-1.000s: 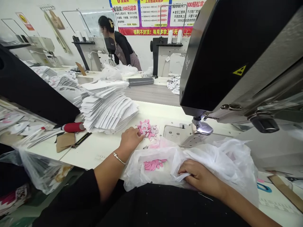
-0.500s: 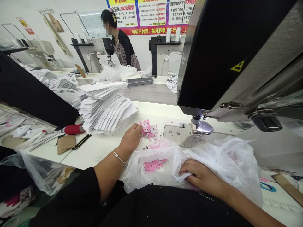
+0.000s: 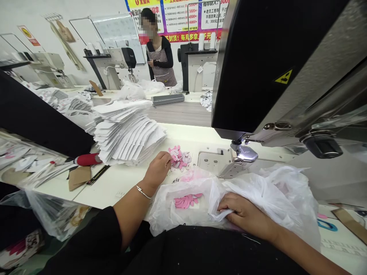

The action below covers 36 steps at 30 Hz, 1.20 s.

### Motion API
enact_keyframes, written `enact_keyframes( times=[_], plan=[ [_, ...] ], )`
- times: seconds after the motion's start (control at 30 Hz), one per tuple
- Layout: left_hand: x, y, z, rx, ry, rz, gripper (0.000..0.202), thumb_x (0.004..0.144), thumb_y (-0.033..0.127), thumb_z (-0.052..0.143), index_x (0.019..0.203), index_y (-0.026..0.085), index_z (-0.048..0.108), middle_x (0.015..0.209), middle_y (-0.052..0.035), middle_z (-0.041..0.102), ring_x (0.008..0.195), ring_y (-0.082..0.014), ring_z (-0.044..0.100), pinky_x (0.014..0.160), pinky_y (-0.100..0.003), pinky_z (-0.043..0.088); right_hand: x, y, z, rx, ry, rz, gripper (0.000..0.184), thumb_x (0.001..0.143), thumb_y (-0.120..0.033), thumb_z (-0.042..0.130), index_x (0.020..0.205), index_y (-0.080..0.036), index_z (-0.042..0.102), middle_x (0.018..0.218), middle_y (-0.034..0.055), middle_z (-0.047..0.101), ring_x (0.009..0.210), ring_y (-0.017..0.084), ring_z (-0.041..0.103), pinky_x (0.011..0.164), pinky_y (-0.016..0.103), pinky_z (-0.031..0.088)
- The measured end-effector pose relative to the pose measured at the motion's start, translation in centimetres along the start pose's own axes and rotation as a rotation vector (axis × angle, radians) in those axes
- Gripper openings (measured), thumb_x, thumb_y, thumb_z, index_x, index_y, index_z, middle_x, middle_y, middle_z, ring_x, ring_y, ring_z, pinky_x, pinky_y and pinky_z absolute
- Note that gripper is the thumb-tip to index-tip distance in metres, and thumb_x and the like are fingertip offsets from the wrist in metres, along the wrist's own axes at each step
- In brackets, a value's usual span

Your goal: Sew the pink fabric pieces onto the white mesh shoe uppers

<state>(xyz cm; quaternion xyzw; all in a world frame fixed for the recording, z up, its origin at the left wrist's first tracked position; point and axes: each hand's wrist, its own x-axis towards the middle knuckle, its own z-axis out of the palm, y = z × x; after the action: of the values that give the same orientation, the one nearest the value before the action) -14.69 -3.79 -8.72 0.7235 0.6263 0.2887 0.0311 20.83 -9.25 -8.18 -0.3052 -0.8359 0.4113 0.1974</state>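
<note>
Along desk (image 3: 114, 189) front edge, left of presser foot (image 3: 245, 154): left hand (image 3: 157, 170) half-curled against pink cutouts (image 3: 180, 157), pinch hard to confirm; right hand (image 3: 245, 215) grasping fold of plastic bag (image 3: 266, 194), more pink cutouts (image 3: 185, 201) inside

we cannot see all of the right hand (image 3: 243, 215), since part of it is tucked into the white plastic bag (image 3: 266, 198). the pink cutouts (image 3: 186, 201) inside show only through the film, so their exact shapes stay unclear. the sewing machine head (image 3: 275, 65) and wall poster (image 3: 174, 19) run off the top edge.
</note>
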Motion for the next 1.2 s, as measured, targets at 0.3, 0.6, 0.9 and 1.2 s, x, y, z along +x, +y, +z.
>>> enact_keyframes(
  times=[0.3, 0.6, 0.9, 1.2],
  plan=[
    [1.1, -0.1, -0.2, -0.136, 0.0, -0.04, 0.011, 0.082, 0.016, 0.053, 0.08, 0.022, 0.062, 0.097, -0.0048, 0.067, 0.1, -0.0211, 0.061, 0.087, -0.032, 0.05, 0.0, 0.0, 0.0, 0.002, 0.004, 0.014, 0.021, 0.085, -0.012, 0.055, 0.095, -0.023, 0.069, 0.096, 0.003, 0.069, 0.092, 0.017, 0.063, 0.083, 0.03, 0.051],
    [2.6, -0.6, -0.8, -0.289, -0.03, -0.154, 0.018, 0.072, 0.014, 0.049, 0.076, 0.021, 0.065, 0.095, -0.0028, 0.069, 0.092, -0.0185, 0.063, 0.082, -0.031, 0.051, 0.0, -0.1, -0.1, 0.006, 0.004, 0.026, 0.021, 0.084, -0.011, 0.055, 0.095, -0.023, 0.069, 0.095, 0.0028, 0.068, 0.092, 0.017, 0.064, 0.083, 0.03, 0.051],
    [4.7, -1.0, -1.0, -0.354, -0.182, -0.244, 0.023, 0.068, 0.019, 0.053, 0.083, 0.02, 0.07, 0.082, -0.0023, 0.07, 0.067, -0.0156, 0.059, 0.059, -0.028, 0.047, -0.1, 0.0, 0.0, 0.004, 0.007, 0.032, 0.024, 0.082, -0.008, 0.055, 0.094, -0.023, 0.069, 0.096, 0.0028, 0.068, 0.094, 0.018, 0.064, 0.084, 0.031, 0.052],
    [4.6, -1.4, -0.3, -0.305, -0.119, -0.307, 0.021, 0.071, 0.021, 0.056, 0.085, 0.021, 0.071, 0.077, -0.0011, 0.067, 0.066, -0.0154, 0.059, 0.06, -0.028, 0.045, -0.1, 0.4, 0.1, -0.006, 0.019, -0.017, 0.023, 0.085, -0.009, 0.054, 0.095, -0.023, 0.069, 0.095, 0.0027, 0.068, 0.093, 0.017, 0.064, 0.085, 0.031, 0.052]
  ],
)
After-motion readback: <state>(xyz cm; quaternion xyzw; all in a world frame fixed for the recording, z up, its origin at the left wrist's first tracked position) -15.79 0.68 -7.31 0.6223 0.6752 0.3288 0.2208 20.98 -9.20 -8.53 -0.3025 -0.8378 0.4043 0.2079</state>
